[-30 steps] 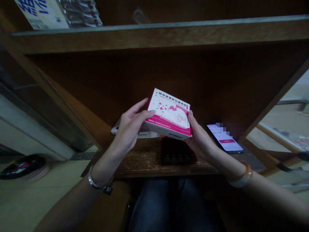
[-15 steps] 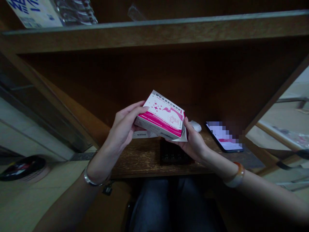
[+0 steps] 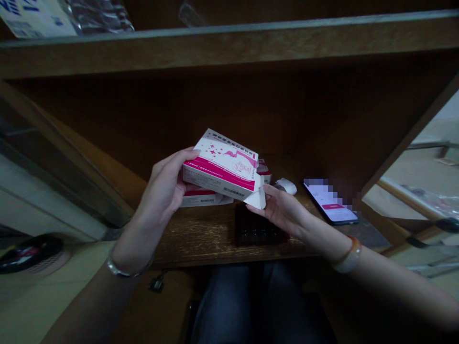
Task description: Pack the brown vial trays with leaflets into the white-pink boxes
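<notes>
A white and pink medicine box (image 3: 224, 165) is held up above the wooden desk, tilted down to the right. My left hand (image 3: 167, 184) grips its left end, thumb on top. At the right end a white flap stands out, and my right hand (image 3: 283, 205) pinches that flap between thumb and fingers. Beneath lies another pink and white box (image 3: 201, 198), partly hidden by the held one. A dark plastic tray (image 3: 256, 229) rests on the desk below my right hand. Behind that hand is a crumpled white item (image 3: 287, 185), its kind unclear.
A phone (image 3: 332, 203) with a lit screen lies on the right of the desk (image 3: 201, 234). Overhead runs a shelf edge (image 3: 229, 48), with a white and blue package (image 3: 36, 19) at its left. A basket-like bin (image 3: 36, 253) stands on the floor at left.
Both hands and the box have shifted left. The right hand has moved down onto the end flap, which now sticks out from the box. More of the boxes behind shows.
</notes>
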### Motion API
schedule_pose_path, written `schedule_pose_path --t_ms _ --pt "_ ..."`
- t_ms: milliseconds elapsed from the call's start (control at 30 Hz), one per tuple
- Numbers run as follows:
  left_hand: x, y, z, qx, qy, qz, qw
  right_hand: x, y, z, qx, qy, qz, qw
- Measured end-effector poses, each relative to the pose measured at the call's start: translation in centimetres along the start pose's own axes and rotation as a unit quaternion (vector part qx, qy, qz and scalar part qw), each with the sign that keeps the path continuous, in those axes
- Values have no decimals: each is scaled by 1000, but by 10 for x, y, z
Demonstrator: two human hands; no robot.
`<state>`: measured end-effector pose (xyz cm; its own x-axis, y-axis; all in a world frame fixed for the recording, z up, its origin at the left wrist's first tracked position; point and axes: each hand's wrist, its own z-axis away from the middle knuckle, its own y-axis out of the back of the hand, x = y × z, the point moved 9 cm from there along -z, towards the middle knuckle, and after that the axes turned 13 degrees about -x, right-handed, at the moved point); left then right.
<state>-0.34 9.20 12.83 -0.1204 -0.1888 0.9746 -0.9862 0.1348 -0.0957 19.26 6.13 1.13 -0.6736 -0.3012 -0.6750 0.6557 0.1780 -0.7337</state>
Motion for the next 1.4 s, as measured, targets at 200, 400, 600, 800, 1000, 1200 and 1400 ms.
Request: schedule_pose_path --t_ms 200,400,600,800,1000,1200,1400 --pt "8 -9 9 -9 -8 -27 1000 16 5 -3 -9 -77 -39 996" --pt "19 -10 16 -3 -37 -53 998 18 -3 -1 -31 -104 -55 993" --pt "27 -13 25 11 -41 -79 996 16 -14 -3 -98 -87 -75 989" --pt "37 -21 34 14 -68 -98 993 18 -12 -4 -80 -120 -92 985" --pt "34 -10 26 26 -58 -19 998 -4 -16 -2 -74 -98 -51 991" --pt "31 -4 21 22 -37 -4 999 -8 -18 -2 -106 -101 -15 989" --pt "17 1 8 18 -21 -12 1000 -9 -9 -4 -71 -126 -9 989"
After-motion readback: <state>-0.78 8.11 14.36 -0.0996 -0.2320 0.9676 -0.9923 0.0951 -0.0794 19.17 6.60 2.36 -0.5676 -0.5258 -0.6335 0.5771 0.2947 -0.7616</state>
